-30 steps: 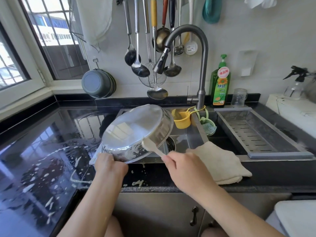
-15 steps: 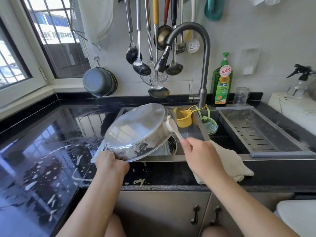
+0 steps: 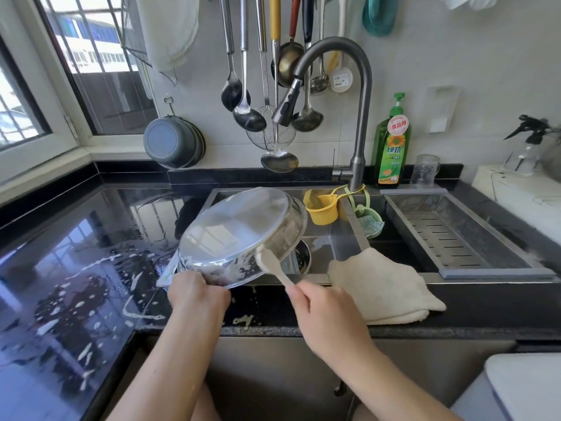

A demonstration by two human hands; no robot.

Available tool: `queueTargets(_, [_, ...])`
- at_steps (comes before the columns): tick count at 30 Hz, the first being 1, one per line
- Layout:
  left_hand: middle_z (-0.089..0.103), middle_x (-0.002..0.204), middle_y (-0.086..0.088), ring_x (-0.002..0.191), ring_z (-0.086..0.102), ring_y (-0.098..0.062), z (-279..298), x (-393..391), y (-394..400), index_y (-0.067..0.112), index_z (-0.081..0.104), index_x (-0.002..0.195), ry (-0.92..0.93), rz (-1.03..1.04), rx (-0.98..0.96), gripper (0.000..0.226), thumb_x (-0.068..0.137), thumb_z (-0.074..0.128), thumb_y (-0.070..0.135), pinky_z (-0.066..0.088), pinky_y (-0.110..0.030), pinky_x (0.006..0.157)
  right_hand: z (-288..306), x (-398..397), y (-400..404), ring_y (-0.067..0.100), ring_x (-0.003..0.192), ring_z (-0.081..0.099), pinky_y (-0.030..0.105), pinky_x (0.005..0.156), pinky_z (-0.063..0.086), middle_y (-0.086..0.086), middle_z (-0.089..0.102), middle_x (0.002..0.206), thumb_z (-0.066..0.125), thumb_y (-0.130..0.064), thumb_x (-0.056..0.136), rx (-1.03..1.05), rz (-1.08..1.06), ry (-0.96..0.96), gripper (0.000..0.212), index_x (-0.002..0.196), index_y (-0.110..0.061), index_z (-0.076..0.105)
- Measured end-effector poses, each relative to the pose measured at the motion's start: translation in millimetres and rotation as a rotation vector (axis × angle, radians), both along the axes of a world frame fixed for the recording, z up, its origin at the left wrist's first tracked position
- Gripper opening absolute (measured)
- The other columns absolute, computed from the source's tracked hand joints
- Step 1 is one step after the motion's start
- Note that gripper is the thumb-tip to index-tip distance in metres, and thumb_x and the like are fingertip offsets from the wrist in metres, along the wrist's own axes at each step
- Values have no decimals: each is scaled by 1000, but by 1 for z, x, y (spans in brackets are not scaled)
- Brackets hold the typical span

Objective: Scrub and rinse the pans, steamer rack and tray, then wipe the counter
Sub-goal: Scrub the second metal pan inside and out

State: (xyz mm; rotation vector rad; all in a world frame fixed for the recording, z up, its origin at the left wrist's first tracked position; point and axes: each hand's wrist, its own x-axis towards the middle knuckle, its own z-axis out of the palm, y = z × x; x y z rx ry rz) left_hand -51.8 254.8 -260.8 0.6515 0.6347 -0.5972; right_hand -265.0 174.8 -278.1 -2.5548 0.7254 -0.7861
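A round steel pan [image 3: 236,229] is held bottom-up and tilted over the left part of the sink [image 3: 343,238]. My left hand [image 3: 197,294] grips its near rim. Soap foam clings to the pan's side wall. My right hand [image 3: 324,308] grips the handle of a pale brush [image 3: 270,262], whose head presses on the pan's lower right side. A slotted steel tray [image 3: 449,235] sits across the right part of the sink. The black counter [image 3: 76,268] on the left is wet and spattered with foam.
A cream cloth [image 3: 385,287] lies over the sink's front edge by my right hand. The faucet [image 3: 358,117] arches above the sink. A yellow cup [image 3: 323,208], a green scrubber holder [image 3: 368,220], a detergent bottle [image 3: 393,147] and hanging ladles [image 3: 249,113] line the back.
The brush has gone from the pan's lower side up to its upper right rim and back down to the lower right side. My left hand keeps its hold on the pan.
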Motion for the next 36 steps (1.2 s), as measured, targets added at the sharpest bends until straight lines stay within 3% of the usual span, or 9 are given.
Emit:
queueTargets(5, [37,50,2,28,26,-13,6,-3,0,17,56,82,55,17,-73,27,100,39,6,24,-13,36,5,6,-31,20,50,44,35,46,29,-2,43,53,43,-43,104,67,-169,-97,44,65,-24,41])
queueTargets(10, [47,59,-7,38,38,-14,0,-3,5,8,53,83,36,40,50,30,89,28,-7,30,-12,39,-7,4,7,20,48,39,35,48,25,-6,38,50,39,-47,104,10,-7,2,42,70,-24,41])
queueTargets(16, [49,57,-6,23,29,-11,-7,2,17,9,50,76,-75,-50,330,31,89,26,-6,26,-9,36,0,-4,-30,15,47,40,31,46,27,-1,43,50,44,-44,104,180,-159,-56,49,60,-22,42])
queueTargets(20, [73,80,-11,66,62,-17,-21,35,38,7,70,91,-218,-143,362,35,71,41,3,57,-31,62,-4,-13,-26,17,50,44,33,48,31,-1,47,51,45,-44,104,192,-140,26,48,63,-21,52])
queueTargets(21, [71,70,-9,58,60,-14,-18,38,46,4,68,80,-260,-189,420,23,76,45,5,56,-27,55,-6,-15,-25,18,53,47,35,49,34,0,51,53,45,-45,103,219,-146,38,47,66,-20,58])
queueTargets(23, [62,49,-2,37,51,-10,-14,41,58,3,59,50,-314,-274,491,51,97,37,8,46,-17,47,-12,-17,-20,20,59,54,39,55,43,0,58,58,43,-45,103,279,-146,41,45,74,-19,65])
queueTargets(27, [71,123,-15,100,69,-31,-6,53,78,8,71,110,-411,-396,614,37,106,40,26,56,-44,72,-29,-14,13,22,62,55,41,56,41,1,58,60,41,-46,104,361,-90,67,43,75,-21,60])
queueTargets(33, [70,94,-12,58,66,-22,13,65,89,16,60,123,-804,-769,1034,40,102,54,50,53,-30,48,-38,-2,38,30,77,55,42,64,42,-1,57,70,37,-49,105,419,-140,93,43,73,-22,48])
queueTargets(36, [67,94,-6,68,63,-22,16,69,91,30,59,124,-907,-899,1275,37,102,47,58,45,-27,56,-28,6,56,31,75,52,41,62,38,1,57,76,31,-51,105,391,-158,103,42,75,-23,41])
